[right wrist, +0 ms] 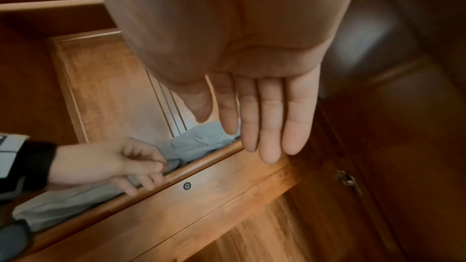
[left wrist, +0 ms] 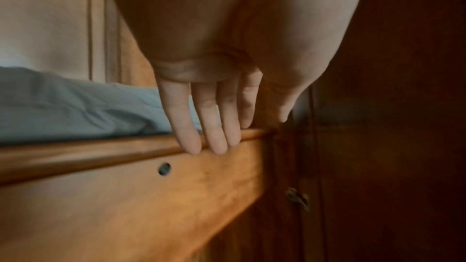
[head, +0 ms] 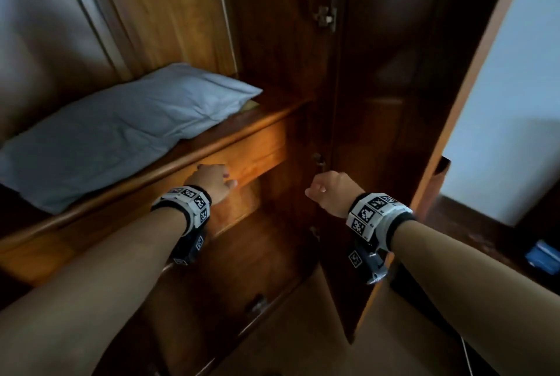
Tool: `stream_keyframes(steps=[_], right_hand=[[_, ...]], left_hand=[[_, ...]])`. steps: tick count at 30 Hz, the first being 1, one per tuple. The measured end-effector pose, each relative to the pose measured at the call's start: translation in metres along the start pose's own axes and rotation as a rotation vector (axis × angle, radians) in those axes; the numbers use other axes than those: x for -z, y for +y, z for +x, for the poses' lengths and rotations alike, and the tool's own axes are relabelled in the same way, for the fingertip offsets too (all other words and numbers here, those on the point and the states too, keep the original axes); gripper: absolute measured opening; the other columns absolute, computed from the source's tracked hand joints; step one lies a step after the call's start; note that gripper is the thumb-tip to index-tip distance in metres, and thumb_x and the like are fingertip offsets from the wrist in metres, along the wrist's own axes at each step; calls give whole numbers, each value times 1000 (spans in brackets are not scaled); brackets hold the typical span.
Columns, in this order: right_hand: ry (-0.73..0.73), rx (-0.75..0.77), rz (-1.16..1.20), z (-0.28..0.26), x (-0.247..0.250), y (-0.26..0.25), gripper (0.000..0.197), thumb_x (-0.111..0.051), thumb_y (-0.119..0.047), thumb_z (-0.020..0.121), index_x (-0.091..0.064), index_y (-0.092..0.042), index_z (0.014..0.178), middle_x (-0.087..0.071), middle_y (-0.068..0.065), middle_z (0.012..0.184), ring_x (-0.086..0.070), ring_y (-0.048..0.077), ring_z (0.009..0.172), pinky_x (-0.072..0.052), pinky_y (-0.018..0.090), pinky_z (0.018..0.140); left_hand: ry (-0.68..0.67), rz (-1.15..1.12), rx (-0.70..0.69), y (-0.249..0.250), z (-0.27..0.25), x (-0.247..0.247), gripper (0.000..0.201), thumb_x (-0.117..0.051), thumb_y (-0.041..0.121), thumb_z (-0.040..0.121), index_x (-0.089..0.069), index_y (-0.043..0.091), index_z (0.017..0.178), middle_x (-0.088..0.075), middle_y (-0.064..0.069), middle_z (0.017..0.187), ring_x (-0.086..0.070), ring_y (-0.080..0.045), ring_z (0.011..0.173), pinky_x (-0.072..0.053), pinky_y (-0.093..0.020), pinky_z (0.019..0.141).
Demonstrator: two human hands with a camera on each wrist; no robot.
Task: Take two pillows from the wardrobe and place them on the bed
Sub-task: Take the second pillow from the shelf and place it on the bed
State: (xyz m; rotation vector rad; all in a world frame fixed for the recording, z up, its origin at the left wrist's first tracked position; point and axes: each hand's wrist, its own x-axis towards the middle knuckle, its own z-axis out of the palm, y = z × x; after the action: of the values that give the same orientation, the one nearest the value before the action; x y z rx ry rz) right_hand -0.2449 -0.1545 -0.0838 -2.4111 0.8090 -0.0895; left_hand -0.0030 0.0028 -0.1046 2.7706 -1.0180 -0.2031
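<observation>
A: Forearms fill the bottom of the head view, each with a band of black-and-white markers at the wrist. What are the hands doing?

B: Both hold nothing. On the left hand the wrist view shows straight fingers close together, tips over the rounded lip of the shelf; whether they touch the wood I cannot tell. The right hand hangs in the air to the right of the shelf's end, with its fingers straight and side by side.

A: And the pillow?

B: One pale blue pillow lies flat on that shelf inside the wardrobe, running from the left edge of the view back to the right. Its near side sits just behind the lip, close beside the left hand. I see only the one.

A: The wardrobe itself?

B: Warm brown wood, dim inside. Below the shelf lip is a flat front panel with a small round keyhole. Right of it hangs a dark open door with a metal hinge high up. Pale wall shows past the door's outer edge, and a small blue object sits low at the far right, too blurred to name.
</observation>
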Motion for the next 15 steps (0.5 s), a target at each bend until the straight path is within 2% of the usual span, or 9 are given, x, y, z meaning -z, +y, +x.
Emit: stream_keyframes(steps=[5,7,9,11,13,15], right_hand=[[69,53,-13,91,7,-56,23,-59,-35,88,-65,-16,100,-69,10,105,-65,29,100,-55,40,86],[104,84,-33,136,4,-87,34,-63,-37,86,-60,-17,114,-68,11,114,-64,30,107,-53,38,90],[120,105,-48,165,4,-107,48,-66,-38,85,-53,-17,125,-65,11,122,-61,31,115,-51,39,94],[137,145,-62,202,-5,-144,53,-68,-37,82,-52,-17,128,-62,13,126,-60,32,116,-50,40,95],[122,175,-55,230,-18,-180,61,-71,-37,78,-49,-18,132,-57,15,131,-58,33,117,-51,39,94],[103,214,-82,258,-31,-211,73,-75,-40,76,-43,-20,138,-51,14,136,-56,34,121,-48,40,98]], left_hand=[[244,-57,26,-65,58,71,46,-61,41,90,-57,15,127,-63,-13,129,-59,-34,117,-50,-41,94],[285,-5,66,-95,78,97,52,-59,39,92,-50,12,135,-57,-16,135,-53,-37,123,-46,-43,97],[216,68,127,-111,89,111,68,-61,42,89,-37,10,144,-45,-18,146,-42,-41,134,-37,-48,106],[120,168,239,-151,103,124,86,-63,50,82,-25,12,149,-31,-18,155,-30,-42,141,-27,-53,115],[19,207,353,-192,111,126,102,-67,57,76,-15,14,153,-21,-17,160,-21,-41,146,-23,-52,118],[-40,230,441,-222,114,130,116,-70,63,71,-5,16,156,-15,-16,162,-20,-40,147,-23,-51,118]])
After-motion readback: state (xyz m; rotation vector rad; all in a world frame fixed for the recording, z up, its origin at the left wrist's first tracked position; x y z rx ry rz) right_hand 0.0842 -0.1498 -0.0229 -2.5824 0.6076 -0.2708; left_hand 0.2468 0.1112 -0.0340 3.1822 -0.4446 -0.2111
